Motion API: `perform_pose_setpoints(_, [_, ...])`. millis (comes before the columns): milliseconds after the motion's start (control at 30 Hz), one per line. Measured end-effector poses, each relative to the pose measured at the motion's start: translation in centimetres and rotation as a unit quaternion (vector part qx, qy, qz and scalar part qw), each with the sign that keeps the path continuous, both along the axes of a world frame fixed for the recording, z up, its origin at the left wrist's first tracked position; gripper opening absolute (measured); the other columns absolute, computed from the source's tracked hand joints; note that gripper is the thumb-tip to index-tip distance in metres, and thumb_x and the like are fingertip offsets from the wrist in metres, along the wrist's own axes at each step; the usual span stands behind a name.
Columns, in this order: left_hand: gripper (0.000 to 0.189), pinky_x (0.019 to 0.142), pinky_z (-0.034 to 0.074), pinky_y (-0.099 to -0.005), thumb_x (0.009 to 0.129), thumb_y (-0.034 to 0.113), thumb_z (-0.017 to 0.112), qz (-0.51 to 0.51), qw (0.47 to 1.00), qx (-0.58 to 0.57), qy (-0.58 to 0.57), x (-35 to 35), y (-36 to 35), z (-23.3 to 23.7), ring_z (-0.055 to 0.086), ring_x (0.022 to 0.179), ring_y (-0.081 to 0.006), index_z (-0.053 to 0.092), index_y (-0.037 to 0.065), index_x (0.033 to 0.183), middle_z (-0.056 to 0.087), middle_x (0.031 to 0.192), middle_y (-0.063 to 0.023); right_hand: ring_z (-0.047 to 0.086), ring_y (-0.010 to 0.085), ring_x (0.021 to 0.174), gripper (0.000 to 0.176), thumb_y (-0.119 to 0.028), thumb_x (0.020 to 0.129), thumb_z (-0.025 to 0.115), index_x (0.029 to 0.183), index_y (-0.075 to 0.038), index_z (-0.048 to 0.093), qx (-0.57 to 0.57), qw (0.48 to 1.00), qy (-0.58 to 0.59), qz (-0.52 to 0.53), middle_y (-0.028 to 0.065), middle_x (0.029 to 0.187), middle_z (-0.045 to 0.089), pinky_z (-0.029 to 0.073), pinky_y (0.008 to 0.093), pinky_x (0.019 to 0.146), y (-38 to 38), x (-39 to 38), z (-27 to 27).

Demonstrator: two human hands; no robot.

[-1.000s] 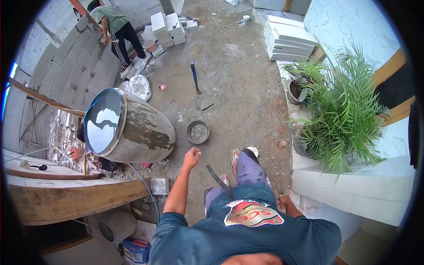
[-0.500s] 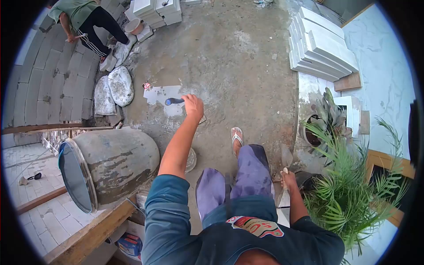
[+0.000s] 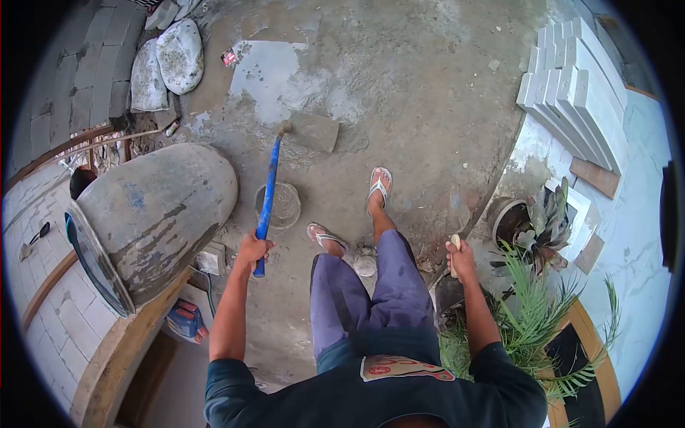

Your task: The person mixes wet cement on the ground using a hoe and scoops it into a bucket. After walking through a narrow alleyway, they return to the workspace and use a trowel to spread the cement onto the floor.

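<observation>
My left hand [image 3: 251, 251] is closed around the lower end of a blue handle belonging to a hoe [image 3: 267, 200]. Its flat grey blade [image 3: 315, 133] rests on the wet, mortar-smeared floor ahead of me. Below the handle stands a round bucket [image 3: 287, 208] with grey residue inside. On the other side, my right hand [image 3: 464, 260] grips the pale wooden handle of a trowel [image 3: 455, 251]; its greyish blade is hard to tell from the floor.
A big grey drum [image 3: 164, 207] lies on its side at left, beside a wooden beam [image 3: 135, 357]. White sacks [image 3: 180, 57] lie at upper left. Stacked white blocks [image 3: 571, 93], a potted plant [image 3: 510, 221] and a palm [image 3: 528, 307] stand at right. My sandalled feet [image 3: 379, 187] are central.
My left hand has drawn back toward my body; the hoe's full handle and blade now show. My right hand has risen slightly with the trowel. The view has shifted, and the co-worker is mostly out of frame.
</observation>
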State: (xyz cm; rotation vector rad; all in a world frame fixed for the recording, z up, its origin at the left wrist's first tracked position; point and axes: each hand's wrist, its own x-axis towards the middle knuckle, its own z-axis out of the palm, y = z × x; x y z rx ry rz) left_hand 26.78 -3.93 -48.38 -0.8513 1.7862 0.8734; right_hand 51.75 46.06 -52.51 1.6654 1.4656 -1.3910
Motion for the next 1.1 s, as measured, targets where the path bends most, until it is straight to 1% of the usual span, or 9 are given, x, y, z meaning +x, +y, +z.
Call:
perform_pose_setpoints(133, [0.023,0.041,0.038,-0.0256,0.081,0.001,0.067,0.311,0.932,0.153,-0.104,10.7,2.2,0.7,0.044,0.045,-0.0073,0.048,0.008,0.094,0.045,0.060,0.0023,0.046,0.0076,0.045,0.021,-0.026,0.090,0.064,0.093,-0.007,0.054,-0.035,0.986,0.032,0.160,-0.0023,0.063,0.050,0.039,0.0266,0.040,-2.6,-6.1,-3.8])
perform_pose_setpoints(200, [0.023,0.043,0.037,-0.0253,0.082,0.000,0.066,0.415,0.880,0.200,-0.120,15.9,4.4,0.0,0.043,0.045,-0.0073,0.049,0.009,0.095,0.046,0.062,0.0021,0.053,0.0146,0.049,0.028,-0.029,0.091,0.064,0.098,-0.003,0.056,-0.027,0.956,0.052,0.286,0.0047,0.066,0.056,0.044,0.0318,0.046,-4.4,-9.5,-6.6])
perform_pose_setpoints(267, [0.023,0.044,0.037,-0.0264,0.083,0.001,0.066,0.496,0.830,0.220,-0.128,19.1,6.8,-0.8,0.043,0.046,-0.0074,0.050,0.010,0.097,0.045,0.064,0.0018,0.067,0.0393,0.075,0.042,-0.036,0.090,0.062,0.106,0.003,0.057,0.095,0.870,0.125,0.468,0.0216,0.081,0.068,0.051,0.0454,0.066,-6.1,-13.0,-10.5])
perform_pose_setpoints(333, [0.026,0.044,0.037,-0.0274,0.084,0.001,0.066,0.561,0.771,0.260,-0.154,21.9,7.7,-2.4,0.043,0.045,-0.0083,0.049,0.011,0.102,0.045,0.065,0.0012,0.062,0.0498,0.092,0.051,-0.041,0.090,0.059,0.106,0.007,0.057,0.076,0.849,0.117,0.509,0.0303,0.091,0.066,0.049,0.0515,0.077,-8.5,-17.4,-13.5])
perform_pose_setpoints(433, [0.026,0.044,0.035,-0.0272,0.085,0.001,0.065,0.557,0.776,0.248,-0.159,23.7,9.2,-2.5,0.042,0.045,-0.0084,0.050,0.011,0.103,0.045,0.064,0.0007,0.062,0.0490,0.089,0.056,-0.046,0.092,0.055,0.102,0.009,0.057,0.087,0.784,0.130,0.601,0.0311,0.089,0.065,0.049,0.0527,0.077,-12.4,-23.0,-19.3])
perform_pose_setpoints(600, [0.028,0.044,0.033,-0.0273,0.086,-0.001,0.062,0.603,0.725,0.279,-0.181,23.7,7.7,-1.8,0.042,0.044,-0.0088,0.047,0.010,0.106,0.044,0.064,-0.0003,0.063,0.0474,0.087,0.057,-0.050,0.096,0.046,0.099,0.006,0.056,0.121,0.683,0.134,0.708,0.0313,0.086,0.065,0.049,0.0526,0.076,-18.2,-28.7,-27.2])
perform_pose_setpoints(833, [0.029,0.044,0.032,-0.0277,0.088,-0.003,0.058,0.638,0.664,0.321,-0.220,22.3,4.4,-1.3,0.040,0.042,-0.0084,0.045,0.009,0.110,0.043,0.064,-0.0016,0.063,0.0480,0.086,0.056,-0.051,0.097,0.043,0.099,0.005,0.054,0.130,0.652,0.159,0.730,0.0311,0.085,0.065,0.050,0.0531,0.077,-21.3,-27.8,-37.2])
perform_pose_setpoints(1000, [0.032,0.043,0.034,-0.0277,0.089,-0.004,0.057,0.695,0.577,0.367,-0.225,19.1,3.0,-0.3,0.040,0.042,-0.0094,0.043,0.009,0.114,0.041,0.063,-0.0020,0.063,0.0490,0.084,0.055,-0.048,0.097,0.045,0.096,0.006,0.055,0.125,0.651,0.177,0.728,0.0331,0.085,0.064,0.051,0.0531,0.074,-24.3,-28.4,-38.3])
perform_pose_setpoints(1100, [0.032,0.043,0.034,-0.0275,0.089,-0.003,0.056,0.701,0.554,0.393,-0.216,18.3,1.7,-0.5,0.041,0.042,-0.0088,0.043,0.009,0.115,0.041,0.064,-0.0016,0.063,0.0484,0.087,0.056,-0.049,0.095,0.046,0.100,0.006,0.056,0.124,0.655,0.181,0.723,0.0326,0.087,0.064,0.051,0.0529,0.077,-24.1,-28.5,-38.8])
